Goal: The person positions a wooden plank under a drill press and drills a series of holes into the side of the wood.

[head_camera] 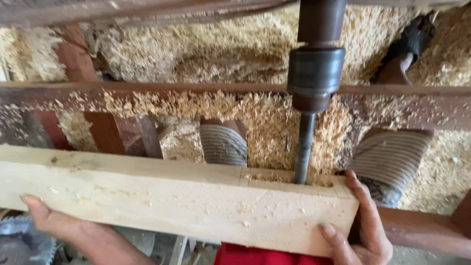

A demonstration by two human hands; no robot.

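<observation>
Beam: pale sawn timber beam [171, 196] lying across the view, its long axis running left to right, its right end just under the drill bit.
Slot: shallow cut [289, 180] in the beam's top face near the right end, pencil lines marking its ends, loose chips lying in it.
Bit: dark steel bit [304, 147] standing upright, its tip down in the slot; above it the heavy round chuck [315, 73] of the machine.
Right hand: right hand [360, 225] wrapped round the beam's right end, thumb on the front face, fingers up over the end grain; grasping the beam, and the nearer of the two to the bit.
Left hand: left hand [64, 225] under the beam's lower edge toward its left part, fingertip curled up onto the front face; it cups and supports the beam, well apart from the bit.
Key relation: both hands sit on the near side of the beam, the bit on the far top side; the beam's length lies crosswise to the bit's upright axis.
Rail: dark wooden rail [147, 89] of the machine frame behind the beam, strewn with shavings.
Shavings: thick drift of wood shavings [221, 49] over the floor beyond.
Ribbed parts: two grey ribbed shapes [223, 145] behind the beam; what they are I cannot tell.
Red cloth: red fabric [255, 255] below the beam at the near edge.
</observation>
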